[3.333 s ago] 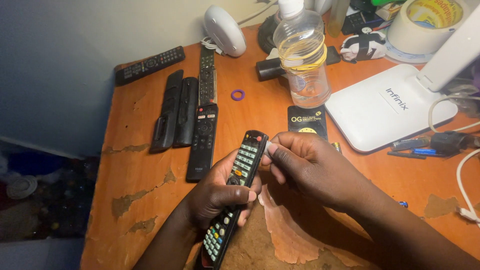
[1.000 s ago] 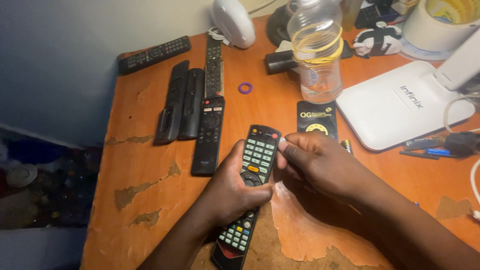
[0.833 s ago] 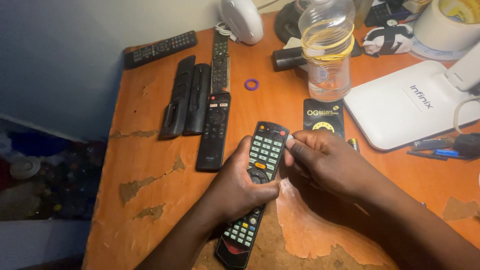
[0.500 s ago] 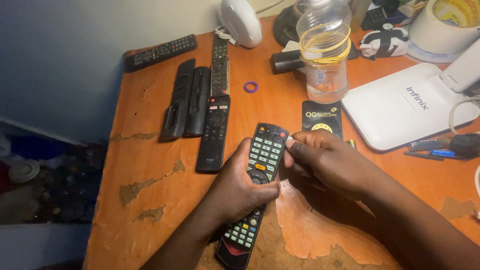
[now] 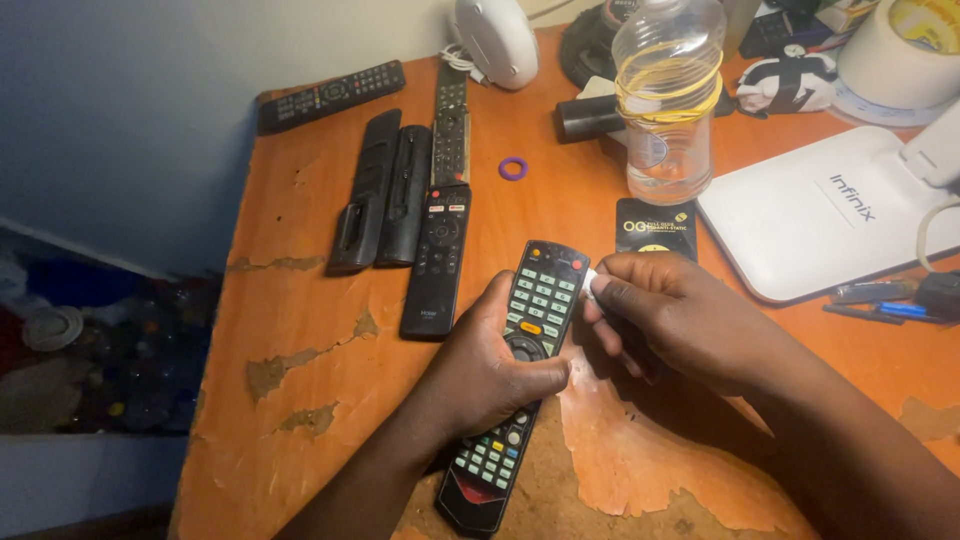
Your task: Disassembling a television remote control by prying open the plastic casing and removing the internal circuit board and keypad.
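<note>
We see a black remote control (image 5: 520,375) with green keys, held above the worn orange table (image 5: 300,330). The left hand (image 5: 490,365) wraps its middle, thumb on the keypad. The right hand (image 5: 670,320) pinches a small white piece (image 5: 590,283) against the remote's upper right edge. Four dark remotes (image 5: 415,215) lie just left; a plastic bottle (image 5: 668,100) stands beyond.

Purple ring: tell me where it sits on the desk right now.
In the head view the purple ring lies flat on the orange desk, left of the clear plastic bottle and right of the row of black remotes.
</note>
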